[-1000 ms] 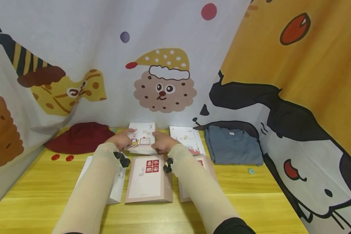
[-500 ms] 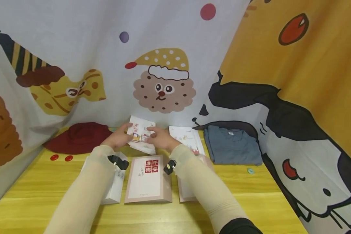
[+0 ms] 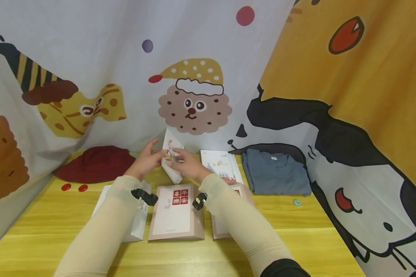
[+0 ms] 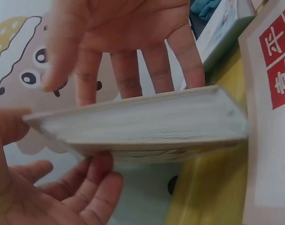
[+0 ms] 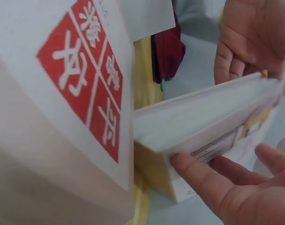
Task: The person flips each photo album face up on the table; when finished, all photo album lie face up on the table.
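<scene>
A thick white book with a small coloured drawing on its cover is held up, tilted on edge, at the back middle of the table. My left hand grips its left side, thumb on one cover and fingers on the other, as the left wrist view shows. Straight fingers of my right hand touch the drawn cover; in the right wrist view these fingertips lie against it near a corner. The white page edges face the left wrist camera.
In front lies a pink-bordered book with red squares, between a white book and another pinkish book, both partly behind my sleeves. Behind are a dark red hat, a white book, folded blue-grey clothing and buttons.
The book lay flat at the back with both hands at its sides. It has been lifted and turned onto its edge, and my right fingers have shifted onto its cover.
</scene>
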Demonstrator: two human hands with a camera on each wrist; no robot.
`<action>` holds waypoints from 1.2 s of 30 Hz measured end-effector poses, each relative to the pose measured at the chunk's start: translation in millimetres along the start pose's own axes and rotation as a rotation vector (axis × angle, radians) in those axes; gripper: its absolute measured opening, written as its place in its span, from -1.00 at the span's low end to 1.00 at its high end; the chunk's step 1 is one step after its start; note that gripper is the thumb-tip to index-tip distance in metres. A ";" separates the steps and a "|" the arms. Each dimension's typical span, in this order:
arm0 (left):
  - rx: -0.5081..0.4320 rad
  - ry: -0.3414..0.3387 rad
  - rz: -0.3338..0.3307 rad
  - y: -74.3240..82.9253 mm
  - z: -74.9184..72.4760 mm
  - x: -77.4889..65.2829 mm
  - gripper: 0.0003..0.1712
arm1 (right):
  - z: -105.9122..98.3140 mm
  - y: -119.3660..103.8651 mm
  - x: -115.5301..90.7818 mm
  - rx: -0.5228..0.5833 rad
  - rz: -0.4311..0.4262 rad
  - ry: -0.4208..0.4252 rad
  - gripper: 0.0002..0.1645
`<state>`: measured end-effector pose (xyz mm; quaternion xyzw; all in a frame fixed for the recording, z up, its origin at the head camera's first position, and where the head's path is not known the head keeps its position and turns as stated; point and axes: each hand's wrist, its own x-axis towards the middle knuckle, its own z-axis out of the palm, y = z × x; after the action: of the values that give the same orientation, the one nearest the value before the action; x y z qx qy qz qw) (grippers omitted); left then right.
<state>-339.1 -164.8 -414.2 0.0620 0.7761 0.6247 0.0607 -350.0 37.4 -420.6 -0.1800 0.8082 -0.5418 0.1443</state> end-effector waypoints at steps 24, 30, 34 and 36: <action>0.410 -0.157 -0.156 -28.9 -16.2 3.1 -0.28 | 4.3 10.2 -2.9 -0.269 0.113 0.259 0.24; 0.389 -0.159 -0.182 -28.3 -22.1 3.4 -0.23 | 4.1 15.8 -4.2 -0.201 0.165 0.220 0.23; 0.272 -0.161 -0.167 -26.4 -24.5 3.6 -0.24 | 0.8 19.9 -5.5 -0.127 0.215 0.178 0.20; 0.246 -0.157 -0.164 -26.5 -25.9 3.0 -0.24 | -1.2 21.7 -5.5 -0.109 0.229 0.162 0.19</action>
<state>-347.1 -194.8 -434.6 0.0539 0.8421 0.5110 0.1640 -348.5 48.4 -440.1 -0.0500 0.8606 -0.4899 0.1296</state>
